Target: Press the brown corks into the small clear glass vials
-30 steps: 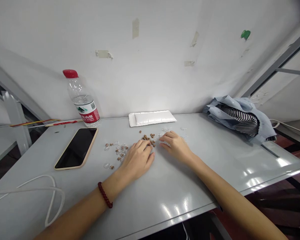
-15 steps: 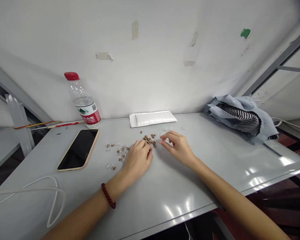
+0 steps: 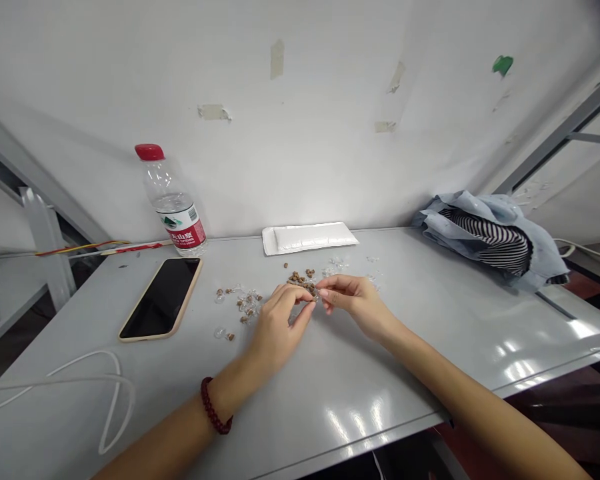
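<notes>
Left hand [image 3: 274, 328] pinches a cork [image 3: 314, 299], right hand [image 3: 366, 308] closed, its contents unclear; light, steadily braced fingertips suit such small pieces.

Glossy, seemingly metal tabletop [image 3: 410, 373].

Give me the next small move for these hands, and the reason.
Probably bring the fingertips of the left hand and right hand together gently, keeping what lies between them lined up. They nearly meet beside the pile of small brown cork-like stoppers, and tiny clear glass-like vessels with brown stoppers lie to the left. What the fingertips grip is too small to tell.
</notes>
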Motion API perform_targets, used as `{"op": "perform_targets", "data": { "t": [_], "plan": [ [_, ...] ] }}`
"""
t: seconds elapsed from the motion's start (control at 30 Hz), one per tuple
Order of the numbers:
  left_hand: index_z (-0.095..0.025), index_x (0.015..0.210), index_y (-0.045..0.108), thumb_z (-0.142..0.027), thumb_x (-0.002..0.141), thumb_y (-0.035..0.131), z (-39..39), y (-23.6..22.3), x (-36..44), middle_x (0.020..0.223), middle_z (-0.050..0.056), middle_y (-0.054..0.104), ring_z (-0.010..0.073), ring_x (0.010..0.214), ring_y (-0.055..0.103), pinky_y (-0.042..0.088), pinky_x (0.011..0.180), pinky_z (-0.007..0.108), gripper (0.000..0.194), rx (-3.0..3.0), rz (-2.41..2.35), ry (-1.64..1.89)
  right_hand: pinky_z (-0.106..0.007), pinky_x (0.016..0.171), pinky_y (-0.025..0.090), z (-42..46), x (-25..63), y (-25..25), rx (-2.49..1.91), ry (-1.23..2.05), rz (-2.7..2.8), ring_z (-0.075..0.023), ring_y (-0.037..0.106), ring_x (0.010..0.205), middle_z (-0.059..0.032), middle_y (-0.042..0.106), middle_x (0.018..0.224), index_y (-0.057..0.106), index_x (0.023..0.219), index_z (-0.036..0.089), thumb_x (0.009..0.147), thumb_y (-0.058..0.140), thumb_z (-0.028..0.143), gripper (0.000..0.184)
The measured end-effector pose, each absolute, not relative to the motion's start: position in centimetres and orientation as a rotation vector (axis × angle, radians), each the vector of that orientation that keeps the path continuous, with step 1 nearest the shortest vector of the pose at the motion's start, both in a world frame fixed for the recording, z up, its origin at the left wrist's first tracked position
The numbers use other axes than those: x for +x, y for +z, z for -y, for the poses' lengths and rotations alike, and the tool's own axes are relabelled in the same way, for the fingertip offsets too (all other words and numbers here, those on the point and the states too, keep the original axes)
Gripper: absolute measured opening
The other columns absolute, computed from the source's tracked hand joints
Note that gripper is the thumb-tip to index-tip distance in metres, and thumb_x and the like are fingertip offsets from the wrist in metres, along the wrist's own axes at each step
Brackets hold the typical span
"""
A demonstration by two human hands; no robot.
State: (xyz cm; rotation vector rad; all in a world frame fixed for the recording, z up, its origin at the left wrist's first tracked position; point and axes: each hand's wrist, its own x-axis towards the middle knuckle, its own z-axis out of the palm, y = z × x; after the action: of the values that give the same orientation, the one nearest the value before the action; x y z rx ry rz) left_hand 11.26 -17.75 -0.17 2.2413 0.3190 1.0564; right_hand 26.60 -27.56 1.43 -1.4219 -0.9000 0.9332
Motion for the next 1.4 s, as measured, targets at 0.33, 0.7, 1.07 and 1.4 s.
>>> {"op": "perform_targets", "data": {
  "t": [0.33,0.7,1.07,1.4],
  "plan": [
    [-0.02,0.085,0.062,-0.012,0.087,0.058,18.1,0.2,11.1,0.082,0.003,0.067,0.0152,0.076,0.063,0.053,0.068,0.029,0.009,2.153,-0.251,1.15,-0.024,0.06,0.047,27.5,26.1,1.4,-1.247,1.218,0.707,-0.0077,0.055,0.054,-0.0037,0.066,0.073,0.071,0.079,0.014,0.078,0.073,0.033,0.019],
    [-0.021,0.078,0.07,-0.009,0.073,0.07,16.6,1.0,10.4,0.075,-0.001,0.072,0.0167,0.074,0.069,0.057,0.072,0.03,0.013,1.822,-0.287,0.542,-0.023,0.049,0.046,27.6,27.0,1.3,-1.216,1.308,0.995,-0.0074,0.055,0.046,-0.0011,0.068,0.066,0.07,0.077,0.014,0.076,0.074,0.03,0.016],
    [-0.019,0.08,0.059,-0.013,0.081,0.061,16.6,1.3,10.1,0.071,-0.002,0.065,0.0119,0.063,0.062,0.049,0.06,0.024,0.006,2.124,-0.217,0.641,-0.026,0.056,0.052,27.4,25.4,1.7,-1.28,1.237,0.993,-0.0137,0.066,0.058,-0.004,0.07,0.067,0.068,0.083,0.015,0.08,0.07,0.035,0.021],
    [-0.016,0.071,0.058,-0.01,0.079,0.049,15.9,0.5,9.9,0.064,0.003,0.056,0.0192,0.069,0.05,0.044,0.063,0.034,0.014,2.668,-0.098,0.789,-0.027,0.058,0.045,28.7,29.2,3.9,-1.865,0.389,1.319,-0.0127,0.057,0.058,-0.0022,0.067,0.072,0.067,0.081,0.017,0.084,0.059,0.029,0.015]
  ]
}}
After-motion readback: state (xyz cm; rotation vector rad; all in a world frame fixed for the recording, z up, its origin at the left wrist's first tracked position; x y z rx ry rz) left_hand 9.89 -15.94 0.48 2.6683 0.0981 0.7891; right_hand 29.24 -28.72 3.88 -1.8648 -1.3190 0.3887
